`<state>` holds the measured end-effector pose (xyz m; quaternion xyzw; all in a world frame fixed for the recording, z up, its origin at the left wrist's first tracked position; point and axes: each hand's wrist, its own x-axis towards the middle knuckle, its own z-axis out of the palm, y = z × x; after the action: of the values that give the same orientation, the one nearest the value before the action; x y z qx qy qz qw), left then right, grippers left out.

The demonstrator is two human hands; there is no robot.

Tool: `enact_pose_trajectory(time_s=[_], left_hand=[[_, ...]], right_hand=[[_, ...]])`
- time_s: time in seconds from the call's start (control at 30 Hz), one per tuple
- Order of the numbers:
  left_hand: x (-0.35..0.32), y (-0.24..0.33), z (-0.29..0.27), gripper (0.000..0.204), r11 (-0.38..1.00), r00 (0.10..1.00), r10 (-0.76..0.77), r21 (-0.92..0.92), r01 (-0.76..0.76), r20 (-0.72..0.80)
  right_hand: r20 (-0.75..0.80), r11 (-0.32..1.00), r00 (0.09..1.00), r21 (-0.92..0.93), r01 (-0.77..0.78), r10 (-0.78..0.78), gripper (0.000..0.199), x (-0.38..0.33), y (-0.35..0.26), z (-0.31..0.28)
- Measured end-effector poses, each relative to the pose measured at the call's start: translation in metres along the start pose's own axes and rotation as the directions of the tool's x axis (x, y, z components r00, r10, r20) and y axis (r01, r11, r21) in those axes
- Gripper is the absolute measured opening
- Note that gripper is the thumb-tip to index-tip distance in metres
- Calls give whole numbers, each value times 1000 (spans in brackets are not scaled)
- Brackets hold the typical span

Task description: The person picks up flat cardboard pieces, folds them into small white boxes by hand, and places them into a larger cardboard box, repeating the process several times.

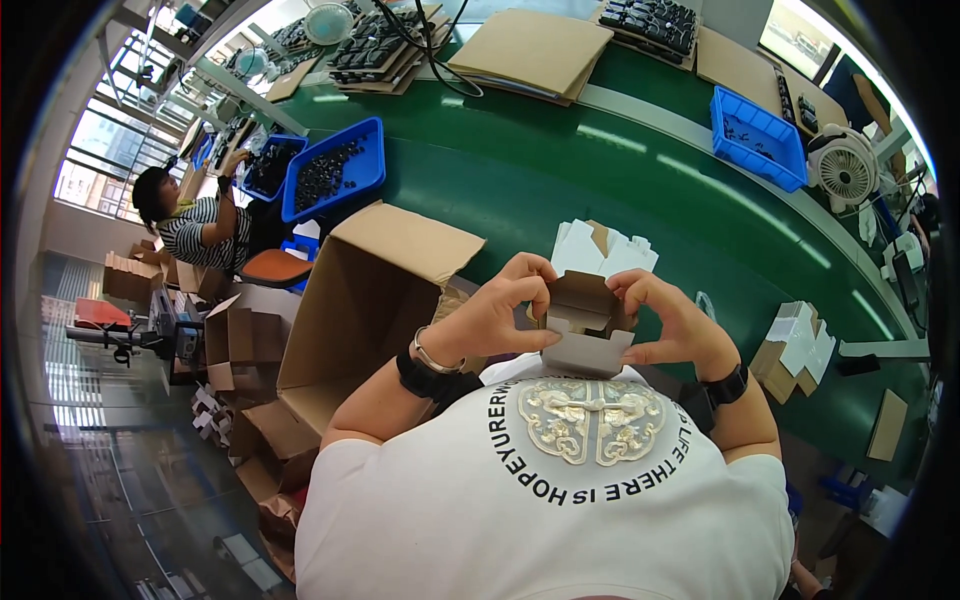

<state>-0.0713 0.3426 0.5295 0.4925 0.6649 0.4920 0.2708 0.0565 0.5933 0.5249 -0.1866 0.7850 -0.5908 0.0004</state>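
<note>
In front of my chest I hold a small cardboard box (588, 352), white outside and brown inside, with its flaps standing up. My left hand (515, 305) grips its left side, thumb on the near white panel and fingers at the far flap. On the right side, my right hand (665, 318) pinches the box between thumb and fingers. Just beyond it, a stack of flat white cartons (600, 250) lies on the green table (480, 190). To the left of my left forearm stands a large open cardboard carton (345, 320).
Blue bins (335, 170) with small black parts stand at the far left, near a seated person (205, 230). Another blue bin (758, 138) and a white fan (842, 165) are at the far right. More folded cartons (795, 350) lie right of me. Cardboard sheets (535, 50) lie at the back.
</note>
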Motion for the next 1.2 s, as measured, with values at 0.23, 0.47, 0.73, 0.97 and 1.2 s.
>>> enact_pose_trajectory(time_s=[0.23, 0.47, 0.73, 0.97, 1.2], left_hand=[[-9, -5, 12, 26, 998, 994, 67, -4, -67, -84], [-9, -3, 21, 27, 983, 989, 25, 182, 1, -143], [-5, 2, 27, 40, 835, 999, -25, 549, 46, -46], [-3, 1, 26, 42, 857, 989, 49, 514, 31, -140], [-1, -16, -18, 45, 857, 973, -118, -474, 202, 199]], right_hand=[[-99, 997, 995, -66, -34, 28, 35, 10, 1, 17], [-101, 965, 995, -260, -29, 3, 28, 22, 0, 30], [-137, 732, 971, 679, -52, 195, 51, 13, 20, 31], [-31, 734, 932, 625, -265, 362, 50, 14, 42, 48], [90, 623, 914, 705, -338, 394, 48, 19, 31, 50]])
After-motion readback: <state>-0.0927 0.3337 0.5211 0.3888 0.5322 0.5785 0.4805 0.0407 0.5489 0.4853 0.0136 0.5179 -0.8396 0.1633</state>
